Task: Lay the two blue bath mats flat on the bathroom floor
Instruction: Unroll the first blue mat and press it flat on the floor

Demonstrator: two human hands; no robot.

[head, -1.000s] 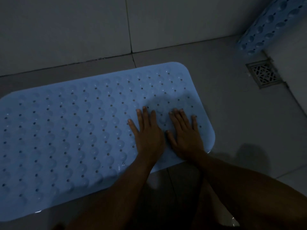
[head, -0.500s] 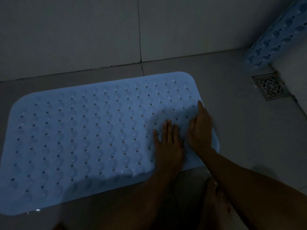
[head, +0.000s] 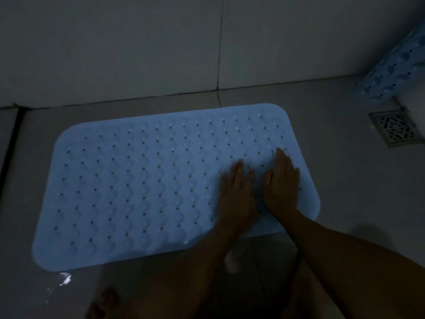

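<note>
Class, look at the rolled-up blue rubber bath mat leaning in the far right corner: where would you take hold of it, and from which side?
Grip the rolled-up blue rubber bath mat around its lower end, coming from its open left side. It stands tilted against the right wall, so that side is blocked, and only the lower part is in view.

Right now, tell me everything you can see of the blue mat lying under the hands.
The flat blue mat is a light blue rectangle with rounded corners, looking like soft rubber or plastic. Rows of wavy raised bumps and small round holes cover it. It lies spread out on the grey tiled floor, close to the wall, its long side roughly along it. The left hand and right hand press palm-down, fingers together, on its right end. No edge looks curled, though the light is dim.
</note>
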